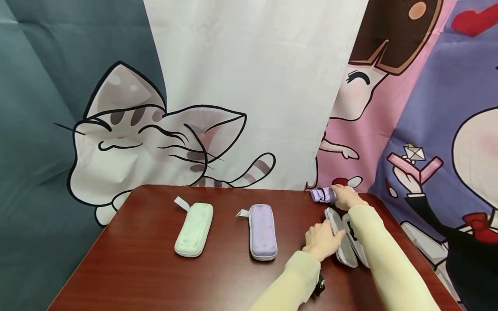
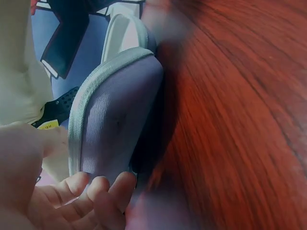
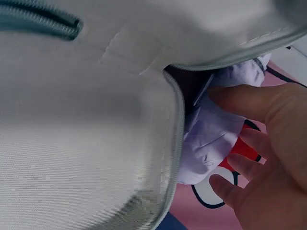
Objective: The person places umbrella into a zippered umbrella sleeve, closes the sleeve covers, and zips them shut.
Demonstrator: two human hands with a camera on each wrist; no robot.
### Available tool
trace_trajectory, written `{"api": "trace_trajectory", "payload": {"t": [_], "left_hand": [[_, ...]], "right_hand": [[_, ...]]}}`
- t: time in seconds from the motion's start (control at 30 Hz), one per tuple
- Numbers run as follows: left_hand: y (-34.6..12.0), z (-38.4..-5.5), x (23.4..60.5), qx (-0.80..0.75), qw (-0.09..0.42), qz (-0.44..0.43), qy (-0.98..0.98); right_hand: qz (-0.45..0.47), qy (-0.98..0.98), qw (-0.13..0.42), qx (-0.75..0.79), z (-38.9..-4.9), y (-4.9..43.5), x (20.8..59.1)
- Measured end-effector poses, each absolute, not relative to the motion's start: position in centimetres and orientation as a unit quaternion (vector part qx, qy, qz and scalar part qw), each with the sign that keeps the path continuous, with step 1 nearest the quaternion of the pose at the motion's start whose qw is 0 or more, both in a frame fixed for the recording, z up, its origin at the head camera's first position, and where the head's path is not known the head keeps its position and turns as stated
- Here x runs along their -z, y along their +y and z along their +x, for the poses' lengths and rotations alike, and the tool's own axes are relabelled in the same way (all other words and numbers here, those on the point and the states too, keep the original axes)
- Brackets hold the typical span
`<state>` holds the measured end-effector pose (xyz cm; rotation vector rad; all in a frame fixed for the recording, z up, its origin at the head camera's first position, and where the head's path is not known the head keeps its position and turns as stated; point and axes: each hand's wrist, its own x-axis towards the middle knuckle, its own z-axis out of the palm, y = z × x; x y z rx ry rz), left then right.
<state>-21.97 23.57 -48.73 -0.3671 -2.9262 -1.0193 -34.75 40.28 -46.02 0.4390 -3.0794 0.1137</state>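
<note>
At the table's right side lies an unzipped, opened hard zip case [image 1: 345, 252], purple outside and pale grey inside. My left hand [image 1: 322, 239] grips its left half, with fingertips [image 2: 88, 184] bent against the purple shell and the thumb over the rim. Just behind the case is a folded purple umbrella [image 1: 322, 195], wrapped in its fabric. My right hand [image 1: 347, 198] is at the umbrella's right end. The right wrist view shows the thumb touching the purple fabric [image 3: 208, 136], while the other fingers are loosely spread beside it.
A closed light green zip case [image 1: 194, 230] lies on the left of the brown table [image 1: 136, 268]. A closed purple zip case [image 1: 263, 232] lies near the middle. Both have white strap loops. A cartoon-printed cloth [image 1: 249, 65] hangs right behind the table's back edge.
</note>
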Motion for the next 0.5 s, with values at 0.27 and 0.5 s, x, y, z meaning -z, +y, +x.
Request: {"api": "trace_trajectory", "payload": {"t": [0.27, 0.5], "left_hand": [[23.5, -22.2, 49.1, 0.323, 0.007, -0.117, -0.939], [22.8, -22.4, 49.3, 0.343, -0.008, -0.113, -0.932]], "right_hand": [[0.093, -0.995, -0.033, -0.034, -34.6, 40.3, 46.3], [0.078, -0.996, -0.031, -0.009, -34.5, 39.3, 46.4]]}}
